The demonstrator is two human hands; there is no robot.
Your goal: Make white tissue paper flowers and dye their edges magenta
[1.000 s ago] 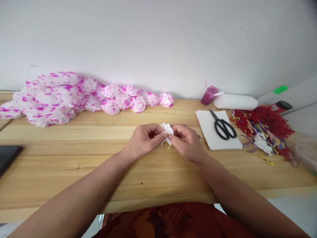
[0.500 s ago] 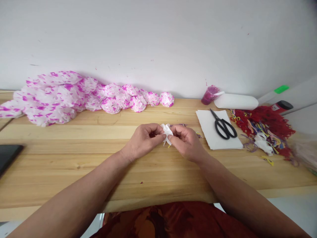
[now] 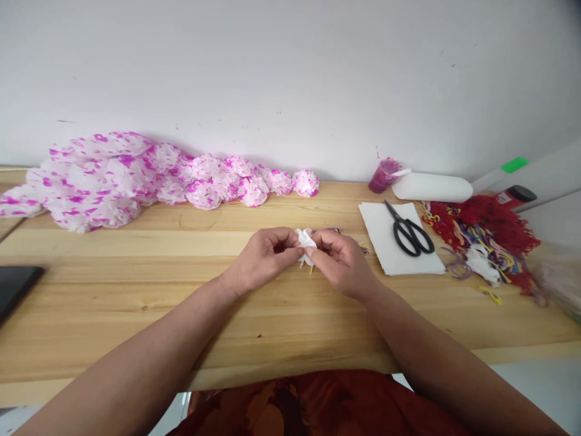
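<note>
A small crumpled piece of white tissue paper [image 3: 307, 240] is pinched between both hands above the middle of the wooden table [image 3: 149, 339]. My left hand [image 3: 269, 259] grips its left side between thumb and fingers. From the right, my right hand [image 3: 339, 259] holds it the same way, thumb lying across the front. Thin strands, one of them yellow, poke out below the paper. More short coloured strands lie just behind and to the right of my right hand. The fingers partly hide the paper.
Pink-spotted white paper flowers [image 3: 95, 181] run along the wall. Black scissors [image 3: 411, 233] rest on a stack of white paper [image 3: 385, 254]. Beyond stand a magenta-stained cup [image 3: 384, 175] and a white bottle [image 3: 433, 186]. Red and coloured yarn [image 3: 490, 227] lies at right; a dark flat object [image 3: 18, 287] at left.
Both hands stay in nearly the same place. The white tissue paper has shifted slightly between the fingertips, and my right thumb has moved a little up and left across it.
</note>
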